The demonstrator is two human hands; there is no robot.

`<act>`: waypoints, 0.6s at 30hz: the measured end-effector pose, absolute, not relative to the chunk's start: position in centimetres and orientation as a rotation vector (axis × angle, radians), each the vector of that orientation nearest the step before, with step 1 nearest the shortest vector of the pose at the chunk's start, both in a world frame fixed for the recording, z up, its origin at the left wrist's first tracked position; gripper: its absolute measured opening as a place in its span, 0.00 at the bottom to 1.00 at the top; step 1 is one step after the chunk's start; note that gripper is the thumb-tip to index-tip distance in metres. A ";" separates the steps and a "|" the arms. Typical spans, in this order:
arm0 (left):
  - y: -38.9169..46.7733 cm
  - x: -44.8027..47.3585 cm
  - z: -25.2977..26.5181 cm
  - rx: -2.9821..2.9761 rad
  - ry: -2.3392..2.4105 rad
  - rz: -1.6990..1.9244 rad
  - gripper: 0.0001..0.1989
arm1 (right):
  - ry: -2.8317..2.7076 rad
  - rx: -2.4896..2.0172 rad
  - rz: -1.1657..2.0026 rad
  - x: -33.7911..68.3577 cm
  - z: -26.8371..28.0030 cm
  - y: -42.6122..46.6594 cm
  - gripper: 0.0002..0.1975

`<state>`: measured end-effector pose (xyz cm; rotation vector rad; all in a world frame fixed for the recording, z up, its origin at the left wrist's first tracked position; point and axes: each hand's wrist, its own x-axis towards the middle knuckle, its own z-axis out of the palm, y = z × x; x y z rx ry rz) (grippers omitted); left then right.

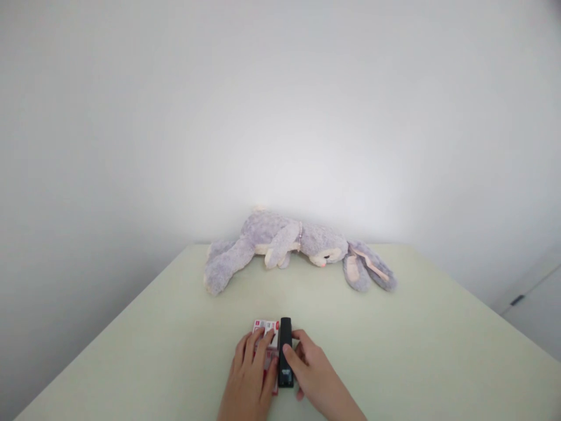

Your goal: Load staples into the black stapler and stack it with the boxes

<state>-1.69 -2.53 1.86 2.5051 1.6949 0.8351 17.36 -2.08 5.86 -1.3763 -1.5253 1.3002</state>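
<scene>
Small red-and-white boxes (272, 342), which look like staple boxes, stand side by side near the front of the table. My left hand (252, 371) lies over them, its fingers curled on their tops and its thumb along the right side, hiding much of them. Right beside the boxes is a black stapler (286, 333), lengthwise to me, with small pale print near its close end. My right hand (309, 365) grips the stapler from the right, thumb on top and fingers along its far side.
A lilac plush rabbit (267, 231) lies on its side along the back of the pale green table (175, 351), ears to the right. Behind it rises a white wall (280, 117). A dark handle (517, 300) shows at the far right.
</scene>
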 end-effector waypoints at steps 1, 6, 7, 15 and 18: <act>-2.7 -2.0 1.7 2.515 1.695 0.845 0.27 | -1.532 -1.355 1.312 17.0 5.8 -2.5 0.27; -3.2 -5.4 1.1 2.496 1.754 0.841 0.26 | -1.592 -1.272 1.365 14.1 6.4 -3.6 0.24; -3.2 -6.4 1.1 2.480 1.778 0.834 0.26 | -1.606 -1.258 1.363 13.2 6.6 -3.6 0.24; -0.8 -15.0 2.3 2.373 1.929 0.797 0.22 | -1.705 -1.200 1.185 4.4 7.2 -1.1 0.19; -0.3 -17.1 3.3 2.366 2.002 0.758 0.22 | -1.715 -1.202 1.184 2.5 7.3 -0.3 0.22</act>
